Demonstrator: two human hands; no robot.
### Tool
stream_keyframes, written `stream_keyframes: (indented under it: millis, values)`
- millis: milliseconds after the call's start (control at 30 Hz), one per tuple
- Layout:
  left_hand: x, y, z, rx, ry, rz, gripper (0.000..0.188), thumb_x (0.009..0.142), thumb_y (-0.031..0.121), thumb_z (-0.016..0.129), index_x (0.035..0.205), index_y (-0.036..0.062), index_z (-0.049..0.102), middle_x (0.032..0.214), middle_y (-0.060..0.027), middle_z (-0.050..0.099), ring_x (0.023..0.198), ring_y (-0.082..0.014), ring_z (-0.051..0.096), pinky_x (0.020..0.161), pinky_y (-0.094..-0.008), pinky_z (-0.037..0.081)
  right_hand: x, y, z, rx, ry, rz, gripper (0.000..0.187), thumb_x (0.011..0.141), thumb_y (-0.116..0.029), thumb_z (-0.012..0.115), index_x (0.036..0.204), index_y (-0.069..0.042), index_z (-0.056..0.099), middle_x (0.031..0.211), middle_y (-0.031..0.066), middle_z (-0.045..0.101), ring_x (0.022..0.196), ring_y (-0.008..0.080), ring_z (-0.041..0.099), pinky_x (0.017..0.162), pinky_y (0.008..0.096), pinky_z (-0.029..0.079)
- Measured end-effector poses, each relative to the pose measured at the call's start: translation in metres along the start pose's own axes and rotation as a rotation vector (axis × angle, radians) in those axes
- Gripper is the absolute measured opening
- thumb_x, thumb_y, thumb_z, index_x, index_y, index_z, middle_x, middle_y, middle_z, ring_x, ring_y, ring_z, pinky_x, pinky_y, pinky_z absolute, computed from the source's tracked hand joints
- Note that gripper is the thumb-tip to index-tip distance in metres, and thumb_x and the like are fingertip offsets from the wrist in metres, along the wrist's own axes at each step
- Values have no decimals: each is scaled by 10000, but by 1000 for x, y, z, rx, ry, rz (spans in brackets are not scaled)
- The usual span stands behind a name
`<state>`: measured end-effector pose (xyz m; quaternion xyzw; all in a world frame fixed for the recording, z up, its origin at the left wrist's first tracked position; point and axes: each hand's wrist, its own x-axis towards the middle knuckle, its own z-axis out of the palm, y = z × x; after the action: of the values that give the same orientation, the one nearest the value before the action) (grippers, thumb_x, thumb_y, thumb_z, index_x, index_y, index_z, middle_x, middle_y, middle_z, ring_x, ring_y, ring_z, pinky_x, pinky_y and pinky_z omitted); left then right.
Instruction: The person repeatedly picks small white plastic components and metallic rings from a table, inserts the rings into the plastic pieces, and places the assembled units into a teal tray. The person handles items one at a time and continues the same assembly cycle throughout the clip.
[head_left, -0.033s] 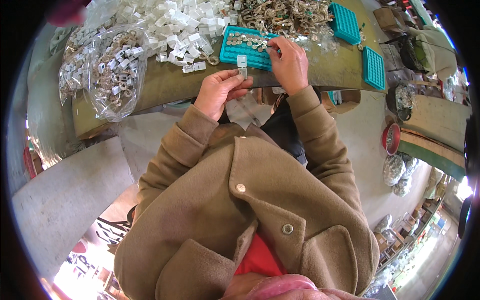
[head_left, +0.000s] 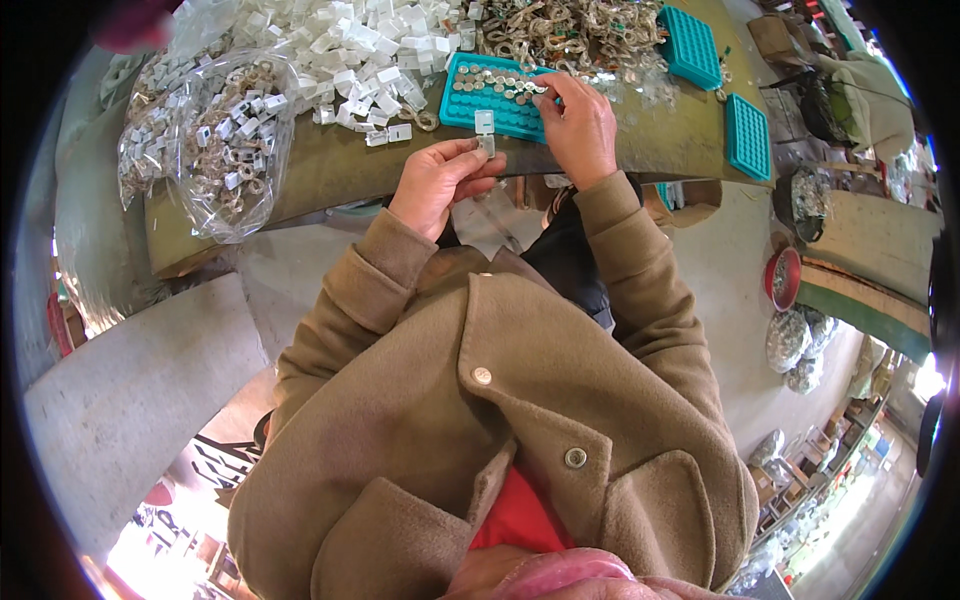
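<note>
My left hand [head_left: 445, 180] pinches a small clear plastic box [head_left: 485, 145] between thumb and fingers, its lid standing up, just in front of the table edge. A teal tray [head_left: 470, 112] with rows of round hollows lies beyond it. Several small round silvery pieces [head_left: 490, 80] sit in the tray's far rows. My right hand [head_left: 580, 125] is over the tray's right end, thumb and forefinger closed together. A small pale piece [head_left: 539, 88] shows at those fingertips; its exact kind is hard to make out.
White plastic boxes [head_left: 350, 50] are heaped at the back left, beside a clear bag [head_left: 235, 150] of boxes and straps. Tangled pale straps [head_left: 560, 35] lie at the back. Two more teal trays [head_left: 748, 135] are at the right. A carton [head_left: 690, 200] stands below the table edge.
The fingertips of my right hand have shifted very slightly, and the pale piece at them shows more. My left hand and the box have stayed in place.
</note>
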<state>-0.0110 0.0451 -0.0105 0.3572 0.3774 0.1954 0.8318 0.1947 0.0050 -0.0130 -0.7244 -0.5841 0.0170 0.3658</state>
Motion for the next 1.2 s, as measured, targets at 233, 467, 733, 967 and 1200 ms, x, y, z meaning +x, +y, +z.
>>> stream_keyframes:
  millis: [233,467,733,967,1200]
  values:
    - [2,5,6,-17,11,13,232,958,128,596,1142,-11,621,1067,-105,698,940,-133,679,769,-220,560,0,6,6,13,53,-159,143,821,-104,653,955,-111,700,848,69,658,852,282,619,780,402,448]
    - [2,9,7,-6,32,28,225,954,122,602,1137,-8,620,1074,-109,695,942,-138,679,770,-221,563,4,-4,-7,-59,-49,-199,131,836,-141,688,925,-51,656,850,74,673,784,260,635,735,368,473]
    - [-2,11,8,51,-18,60,248,947,136,621,1147,-11,629,1034,-82,694,864,-100,664,742,-204,555,-20,-44,-22,406,-125,-47,120,821,-79,672,911,-30,610,785,106,634,716,255,644,644,339,515]
    - [-10,5,11,97,3,83,301,926,91,631,1206,-17,618,1019,-71,694,831,-88,654,727,-193,545,-38,-48,-13,197,-2,-288,74,809,-87,667,870,-82,625,760,73,604,739,304,590,695,399,449]
    - [-12,-1,13,-35,-3,78,293,905,85,654,1182,-10,641,1000,-77,705,851,-103,673,735,-211,542,-44,-37,-10,256,13,-319,92,804,-76,670,894,-93,675,832,47,672,768,274,633,731,367,480]
